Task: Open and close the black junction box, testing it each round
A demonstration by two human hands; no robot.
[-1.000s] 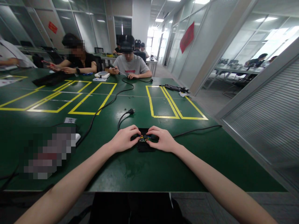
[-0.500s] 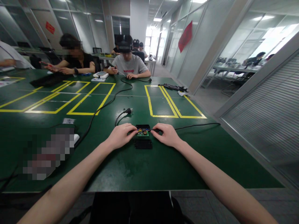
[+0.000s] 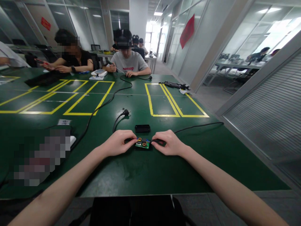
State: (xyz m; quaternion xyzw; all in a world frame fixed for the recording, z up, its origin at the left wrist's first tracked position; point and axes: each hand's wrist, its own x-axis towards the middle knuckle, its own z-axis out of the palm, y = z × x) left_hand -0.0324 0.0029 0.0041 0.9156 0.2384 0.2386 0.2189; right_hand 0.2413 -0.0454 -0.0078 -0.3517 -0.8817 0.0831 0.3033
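Note:
A small green circuit board (image 3: 142, 144) with orange round parts lies on the green table (image 3: 141, 172) between my hands. My left hand (image 3: 118, 142) pinches its left end, fingers curled. My right hand (image 3: 168, 142) pinches its right end, where a black cable (image 3: 199, 126) runs off to the right. A black plastic cover (image 3: 142, 128) lies apart on the table just beyond the board.
A black power cord with plug (image 3: 119, 116) lies left of the cover. Yellow tape rectangles (image 3: 164, 103) mark the table further out. A white object (image 3: 71, 140) sits at the left. Two people (image 3: 128, 62) sit at the far edge with tools; a black tool (image 3: 174, 85) lies at far right.
The board has come out of the black casing and moved toward me in both hands. The black cover now lies alone farther out on the table.

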